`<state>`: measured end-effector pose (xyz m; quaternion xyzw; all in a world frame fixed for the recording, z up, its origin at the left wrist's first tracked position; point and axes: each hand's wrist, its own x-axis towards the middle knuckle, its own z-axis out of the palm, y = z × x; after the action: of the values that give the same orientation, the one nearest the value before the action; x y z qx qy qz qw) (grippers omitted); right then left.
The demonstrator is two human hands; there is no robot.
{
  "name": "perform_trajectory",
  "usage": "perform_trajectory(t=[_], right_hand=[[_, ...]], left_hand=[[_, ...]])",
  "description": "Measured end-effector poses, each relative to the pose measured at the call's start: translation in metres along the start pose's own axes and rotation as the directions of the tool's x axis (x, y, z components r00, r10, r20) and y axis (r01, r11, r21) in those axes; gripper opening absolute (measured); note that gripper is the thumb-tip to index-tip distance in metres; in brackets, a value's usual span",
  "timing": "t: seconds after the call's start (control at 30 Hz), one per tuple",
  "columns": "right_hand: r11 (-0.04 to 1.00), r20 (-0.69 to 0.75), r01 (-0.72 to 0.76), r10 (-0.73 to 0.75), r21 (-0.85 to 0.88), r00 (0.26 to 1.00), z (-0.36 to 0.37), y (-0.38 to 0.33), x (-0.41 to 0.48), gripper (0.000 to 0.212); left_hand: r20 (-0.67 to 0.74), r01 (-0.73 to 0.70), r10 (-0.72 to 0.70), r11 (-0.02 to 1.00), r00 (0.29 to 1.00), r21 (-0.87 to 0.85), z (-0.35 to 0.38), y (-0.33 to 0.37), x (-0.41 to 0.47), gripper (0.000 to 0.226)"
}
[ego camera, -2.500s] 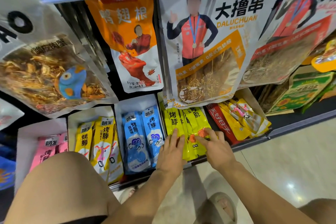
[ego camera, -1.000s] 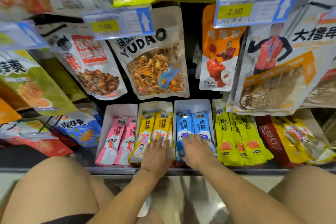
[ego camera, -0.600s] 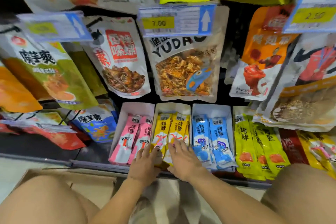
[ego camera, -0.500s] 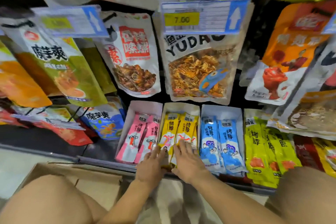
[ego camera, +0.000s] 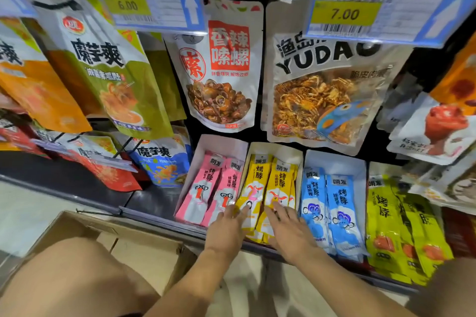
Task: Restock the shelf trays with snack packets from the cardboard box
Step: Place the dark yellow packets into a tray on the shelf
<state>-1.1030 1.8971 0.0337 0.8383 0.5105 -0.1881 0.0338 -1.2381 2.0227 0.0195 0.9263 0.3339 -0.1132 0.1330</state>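
Your left hand (ego camera: 226, 229) and right hand (ego camera: 288, 229) lie flat with fingers straight, resting on the yellow packets (ego camera: 268, 188) in the middle tray (ego camera: 278, 148), lower centre. The tray sits on a dark bottom shelf (ego camera: 154, 216), with pale floor (ego camera: 25, 208) at left and the cardboard box (ego camera: 77, 224) lower left. The packets' long axis runs up-frame, tops pointing up. Pink packets (ego camera: 206, 188) lie left, blue packets (ego camera: 327, 195) right.
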Motion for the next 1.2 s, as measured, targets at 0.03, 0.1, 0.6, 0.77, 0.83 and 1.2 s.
perform_trajectory(t=[0.03, 0.1, 0.6, 0.77, 0.83, 1.2], right_hand=[[1.0, 0.006, -0.01, 0.01, 0.011, 1.0, -0.002, -0.002, 0.0, 0.086], [0.999, 0.009, -0.038, 0.038, 0.039, 0.999, -0.006, -0.01, 0.0, 0.094], [0.983, -0.083, 0.144, -0.154, -0.112, 0.985, -0.003, -0.114, 0.054, 0.086], [0.977, -0.009, 0.076, -0.08, -0.2, 0.997, 0.019, -0.136, 0.077, 0.075], [0.972, 0.001, 0.075, -0.076, -0.221, 0.997, 0.024, -0.141, 0.084, 0.067], [0.986, -0.042, 0.115, -0.12, -0.12, 0.992, 0.019, -0.127, 0.094, 0.068]], left_hand=[[-0.005, -0.002, 0.002, 1.0, 1.0, -0.004, -0.002, 0.002, 0.0, 0.062], [-0.007, -0.019, 0.019, 1.0, 1.0, -0.008, -0.005, 0.001, 0.0, 0.063], [-0.101, 0.196, -0.188, 0.978, 0.977, 0.073, -0.012, -0.111, -0.003, 0.075], [-0.068, 0.158, -0.15, 0.98, 0.986, 0.122, -0.009, -0.134, 0.009, 0.063], [-0.027, 0.175, -0.173, 0.979, 0.985, 0.107, -0.006, -0.139, 0.011, 0.061], [-0.019, 0.225, -0.225, 0.974, 0.974, 0.032, -0.004, -0.133, 0.022, 0.059]])
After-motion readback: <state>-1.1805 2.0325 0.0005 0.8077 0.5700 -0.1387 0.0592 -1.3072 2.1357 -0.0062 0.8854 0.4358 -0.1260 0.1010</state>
